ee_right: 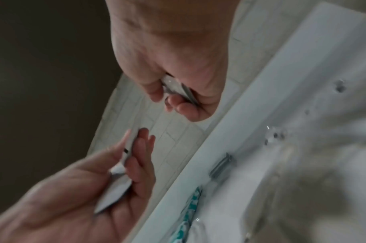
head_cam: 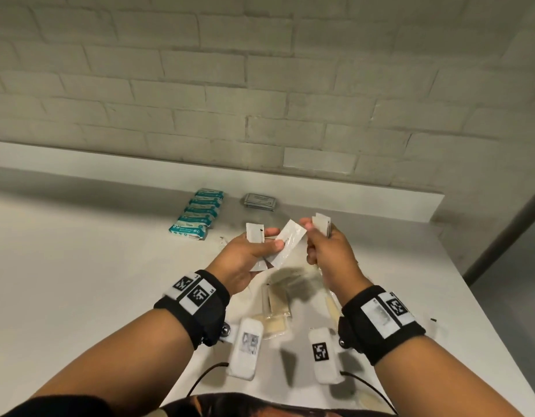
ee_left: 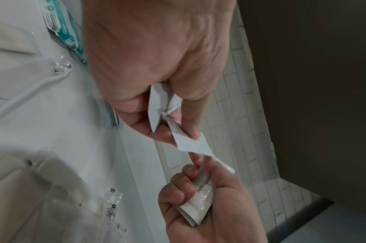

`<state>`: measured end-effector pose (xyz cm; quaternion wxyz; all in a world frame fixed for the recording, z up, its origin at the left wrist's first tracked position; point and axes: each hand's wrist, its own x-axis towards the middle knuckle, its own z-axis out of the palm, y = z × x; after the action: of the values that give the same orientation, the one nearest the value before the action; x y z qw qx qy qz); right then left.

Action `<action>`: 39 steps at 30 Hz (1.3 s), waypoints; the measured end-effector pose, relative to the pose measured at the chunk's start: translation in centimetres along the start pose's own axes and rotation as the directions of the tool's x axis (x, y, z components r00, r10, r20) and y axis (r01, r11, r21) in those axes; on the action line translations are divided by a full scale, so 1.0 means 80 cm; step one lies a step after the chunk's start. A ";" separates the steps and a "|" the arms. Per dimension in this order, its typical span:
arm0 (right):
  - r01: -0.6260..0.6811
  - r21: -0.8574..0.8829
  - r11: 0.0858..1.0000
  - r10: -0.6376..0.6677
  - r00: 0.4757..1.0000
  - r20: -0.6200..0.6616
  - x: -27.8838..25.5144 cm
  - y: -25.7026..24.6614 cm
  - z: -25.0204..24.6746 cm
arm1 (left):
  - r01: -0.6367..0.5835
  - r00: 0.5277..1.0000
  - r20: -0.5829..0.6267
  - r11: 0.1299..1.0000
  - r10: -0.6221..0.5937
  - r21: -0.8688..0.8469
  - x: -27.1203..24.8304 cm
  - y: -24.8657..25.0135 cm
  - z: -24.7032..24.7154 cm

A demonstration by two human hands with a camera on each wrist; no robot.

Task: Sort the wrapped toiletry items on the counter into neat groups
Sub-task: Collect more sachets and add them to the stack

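Both hands are raised over the white counter [head_cam: 109, 266]. My left hand [head_cam: 270, 239] grips a few white sachets [head_cam: 254, 233], and its thumb pins one long white sachet [head_cam: 291, 241] that slants toward the right hand. My right hand [head_cam: 311, 233] grips a small stack of white toothpaste sachets [head_cam: 321, 224], and its fingertips touch the far end of the long sachet [ee_left: 191, 144]. The left wrist view shows the right hand's stack [ee_left: 198, 199] held in curled fingers. In the blurred right wrist view the right hand's sachets [ee_right: 178, 88] sit above the left hand's sachets [ee_right: 117, 187].
A row of teal packs [head_cam: 197, 215] and a stack of grey sachets [head_cam: 260, 201] lie near the brick wall. Clear-wrapped beige items [head_cam: 276, 302] lie on the counter under the hands. The counter's edge [head_cam: 482, 299] drops off at the right.
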<state>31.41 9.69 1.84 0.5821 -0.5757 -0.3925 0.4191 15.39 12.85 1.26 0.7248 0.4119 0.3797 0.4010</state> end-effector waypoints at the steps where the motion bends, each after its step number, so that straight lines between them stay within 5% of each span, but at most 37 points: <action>1: -0.066 0.096 0.993 0.063 0.997 0.039 -0.003 0.000 0.000 | -0.017 1.000 0.001 1.000 0.017 -0.006 0.002 0.000 0.000; 4: -0.040 0.057 0.998 0.028 0.979 0.202 -0.022 0.002 0.008 | -0.051 0.997 0.060 0.997 0.048 0.051 0.000 -0.003 0.005; 6: 0.001 -0.018 1.000 0.001 0.990 0.140 -0.027 0.003 0.016 | -0.059 0.995 0.084 0.994 0.052 0.087 0.000 -0.006 0.009; 9: -0.065 0.116 0.991 0.065 0.998 -0.002 -0.016 0.003 0.009 | -0.015 0.999 0.042 0.995 0.011 0.100 -0.003 -0.006 0.007; 12: -0.115 0.247 0.962 0.107 0.993 0.046 -0.014 -0.005 -0.006 | 0.046 0.999 0.009 0.989 -0.048 0.139 -0.007 -0.002 -0.001; 16: -0.205 0.205 0.957 0.186 0.977 0.107 -0.020 -0.010 -0.009 | 0.139 0.989 0.020 0.977 -0.145 0.163 -0.007 0.005 -0.004; 20: -0.246 0.094 0.965 0.239 0.968 0.072 -0.026 -0.004 -0.007 | 0.048 0.981 0.161 0.948 -0.104 0.316 -0.020 0.016 -0.001; 24: -0.201 -0.003 0.979 0.200 0.971 0.129 -0.033 -0.003 -0.010 | -0.123 0.963 0.269 0.828 -0.035 0.547 -0.028 0.024 -0.008; 28: -0.161 -0.113 0.980 0.187 0.940 0.285 -0.043 -0.007 -0.010 | -0.185 0.977 0.208 0.644 0.042 0.742 -0.030 0.034 -0.009; 33: -0.174 -0.147 0.974 0.217 0.906 0.364 -0.050 -0.013 -0.008 | -0.221 0.973 0.219 0.552 0.071 0.804 -0.029 0.038 -0.008; 36: -0.170 -0.212 0.962 0.252 0.850 0.462 -0.052 -0.013 -0.011 | -0.240 0.967 0.252 0.396 0.023 0.886 -0.030 0.040 -0.005; 39: -0.113 -0.225 0.968 0.212 0.848 0.486 -0.050 -0.010 -0.012 | -0.263 0.962 0.218 0.336 0.166 0.904 -0.027 0.040 0.000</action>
<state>30.97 5.66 2.70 0.3637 -0.5290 -0.5189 0.5645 13.68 11.98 4.63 0.3241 0.8101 0.4494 0.1916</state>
